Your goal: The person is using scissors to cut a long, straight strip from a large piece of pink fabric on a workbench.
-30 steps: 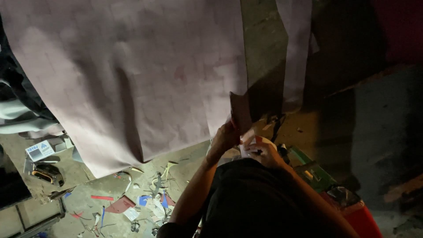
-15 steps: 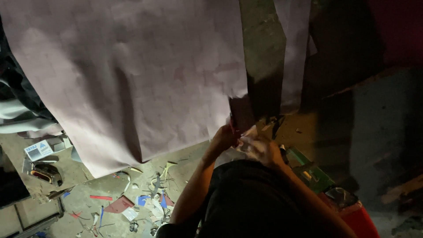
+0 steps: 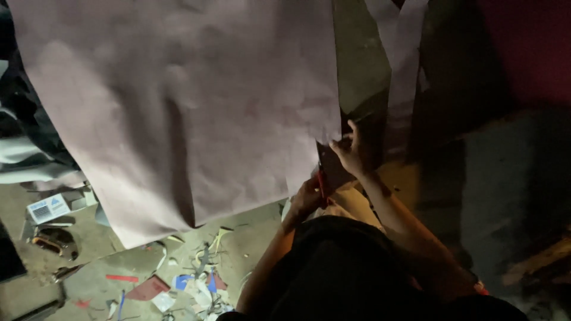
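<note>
A large pale pink sheet lies spread across most of the view. My left hand sits at the sheet's lower right corner, closed around a thin red-handled tool that looks like scissors; its blades are hidden in shadow. Just above it, my right hand pinches the sheet's right edge with fingers raised. A dark cut piece lies between the two hands. My dark-clothed body fills the bottom centre.
A narrow strip of the same pale sheet hangs to the right of a bare grey-green gap. Paper scraps litter the floor at the lower left, near a small white box. Folded cloth sits at the left edge.
My right hand has moved up from beside my left hand to the sheet's right edge. My left hand stays low at the corner, and the view has shifted slightly.
</note>
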